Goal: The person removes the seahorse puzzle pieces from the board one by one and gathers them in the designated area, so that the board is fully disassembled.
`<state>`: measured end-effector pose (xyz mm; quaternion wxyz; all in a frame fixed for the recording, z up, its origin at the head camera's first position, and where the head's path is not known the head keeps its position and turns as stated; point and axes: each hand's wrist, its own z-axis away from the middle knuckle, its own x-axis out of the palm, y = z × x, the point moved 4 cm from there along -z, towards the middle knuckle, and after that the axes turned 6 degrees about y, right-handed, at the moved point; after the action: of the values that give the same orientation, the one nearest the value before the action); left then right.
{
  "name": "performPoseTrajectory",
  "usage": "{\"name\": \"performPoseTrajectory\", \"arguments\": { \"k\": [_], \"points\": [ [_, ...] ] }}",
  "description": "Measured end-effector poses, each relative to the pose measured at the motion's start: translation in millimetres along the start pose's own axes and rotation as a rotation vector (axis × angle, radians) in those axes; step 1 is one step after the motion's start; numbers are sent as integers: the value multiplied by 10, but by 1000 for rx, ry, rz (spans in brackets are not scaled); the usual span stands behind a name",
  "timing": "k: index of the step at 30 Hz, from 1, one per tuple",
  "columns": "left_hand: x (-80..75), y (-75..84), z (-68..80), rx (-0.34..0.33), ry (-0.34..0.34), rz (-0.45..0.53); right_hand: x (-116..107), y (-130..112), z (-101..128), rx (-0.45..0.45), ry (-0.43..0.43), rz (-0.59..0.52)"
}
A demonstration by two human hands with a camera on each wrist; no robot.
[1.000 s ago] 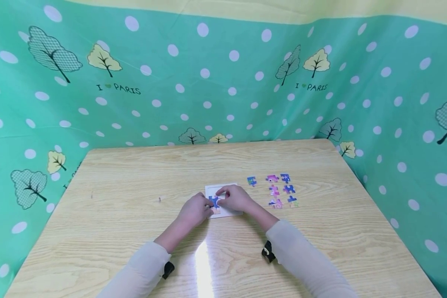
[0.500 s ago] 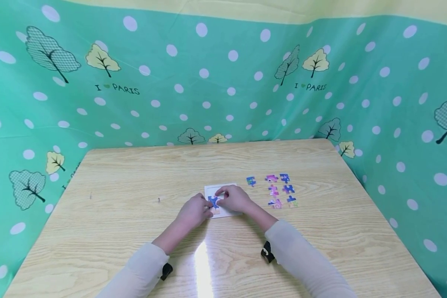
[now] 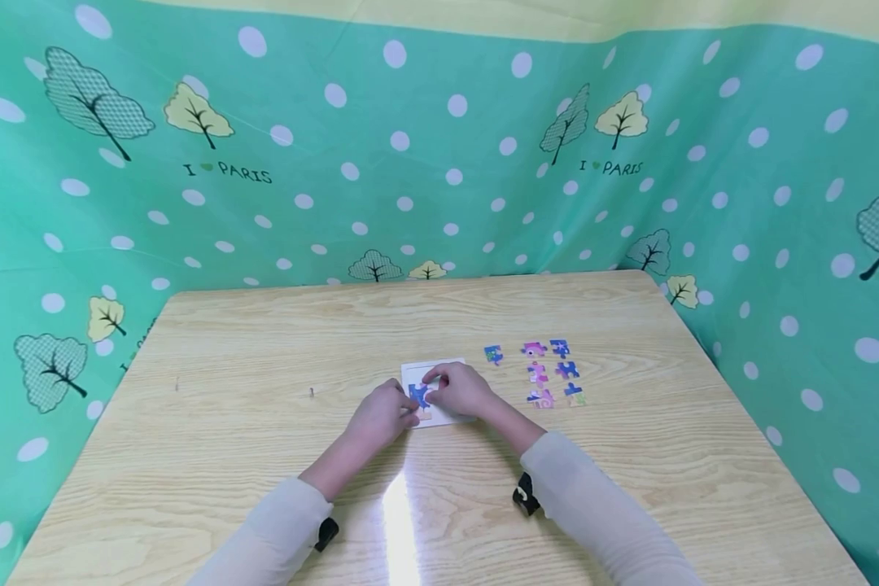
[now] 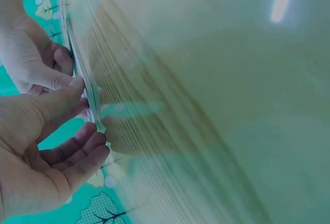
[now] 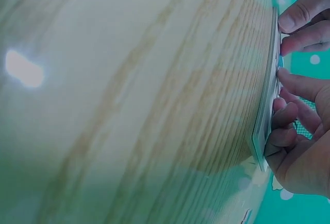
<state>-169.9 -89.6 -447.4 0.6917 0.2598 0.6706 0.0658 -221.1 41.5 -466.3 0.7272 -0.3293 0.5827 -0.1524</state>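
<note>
A small white puzzle tray [image 3: 450,418] lies on the wooden table, with blue jigsaw pieces [image 3: 417,392] set in its left part. My left hand [image 3: 379,413] holds the tray at its left edge; its thumb reaches over the near side and its curled fingers touch the corner in the left wrist view. From the right, my right hand [image 3: 463,391] arches over the tray, thumb and index finger bent at a blue jigsaw piece, which they largely hide. The fingertips of both hands are close together, seen edge-on in the right wrist view beside the tray's rim [image 5: 262,126].
Right of the tray, loose jigsaw pieces lie on the table [image 3: 264,456]: a single blue-green piece [image 3: 493,355], a column of pink pieces [image 3: 538,373] and a column of blue ones [image 3: 567,369]. A green patterned curtain [image 3: 300,163] hangs behind and at both sides.
</note>
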Motion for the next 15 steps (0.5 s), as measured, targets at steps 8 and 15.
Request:
{"name": "performPoseTrajectory", "arguments": {
  "k": [8,15],
  "points": [
    [-3,29,-37,19,3,-40,0,-27,-2,10,-1,-68],
    [-19,29,-50,-6,3,-27,43,-23,-41,33,6,-104]
  ]
}}
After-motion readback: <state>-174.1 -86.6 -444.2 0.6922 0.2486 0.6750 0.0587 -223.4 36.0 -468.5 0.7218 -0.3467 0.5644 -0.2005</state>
